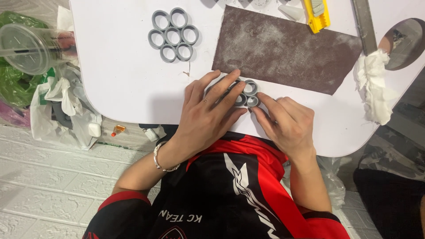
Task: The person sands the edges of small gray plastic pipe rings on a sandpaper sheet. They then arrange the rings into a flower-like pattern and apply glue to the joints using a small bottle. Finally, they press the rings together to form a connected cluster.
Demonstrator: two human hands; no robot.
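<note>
My left hand (209, 110) lies flat on a white table (124, 75), its fingers pressing down on a small cluster of grey plastic rings (249, 93). My right hand (285, 121) touches the same cluster from the right with its fingertips. Most of the cluster is hidden under my left fingers. A finished flower-shaped cluster of several grey rings (172, 34) sits farther back on the table, apart from both hands. A brown sheet of sandpaper (287, 51), dusted with grey powder, lies just beyond the hands.
A yellow utility knife (317, 14) and a metal file (365, 24) lie at the back. Crumpled white tissue (374, 86) hangs at the right edge. A clear plastic cup (31, 46) and plastic bags (62, 106) are on the left, beside the table.
</note>
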